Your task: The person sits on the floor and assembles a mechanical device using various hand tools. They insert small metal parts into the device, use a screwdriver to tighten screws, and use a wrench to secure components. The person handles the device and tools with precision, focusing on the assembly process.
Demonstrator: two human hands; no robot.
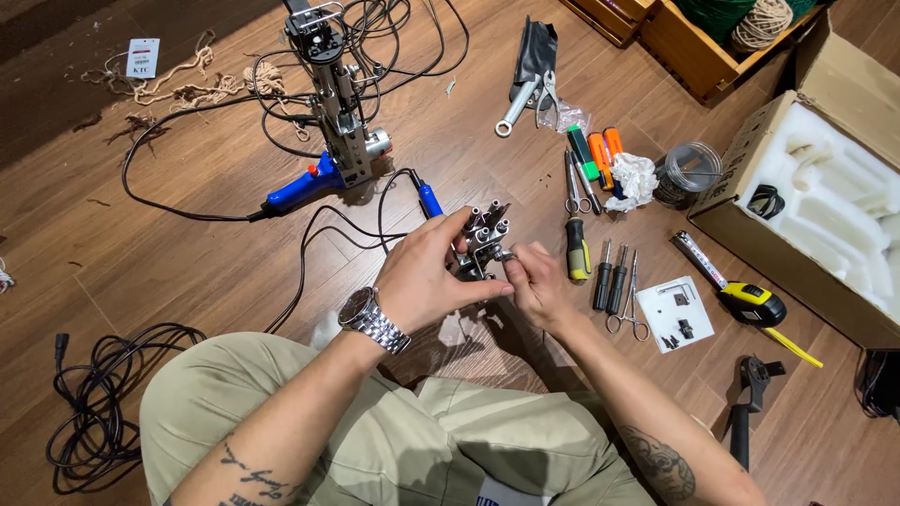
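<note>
You are sitting on the wooden floor [187, 253] and working on a small metal assembly [483, 245] held up just in front of your knees. Your left hand [433, 276] is clamped around its left side, thumb under and fingers curled over the top posts. Your right hand [532, 281] is pinched together on a small part at the assembly's right edge, fingertips touching the metal.

Judging by how things lie, the assembly is looking partly built: several posts are already standing on it, while loose small parts are waiting on the white sheet [682, 314] at 3 o'clock. How much is left I cannot tell from here.

Room is tight on your right. The yellow-handled screwdriver [577, 248] is lying just beside your right hand, and two dark-handled drivers [609, 276] and scissors [635, 300] are lying just past it. The tape measure [755, 302] is lying farther toward 3 o'clock, well apart. At 11 o'clock the upright metal rig [333, 94] with the blue handle [300, 186] is standing, its black cables [309, 234] trailing near your left wrist. The open cardboard box [750, 201] is closing off 2 o'clock. The freest floor is lying at 9 o'clock.
</note>
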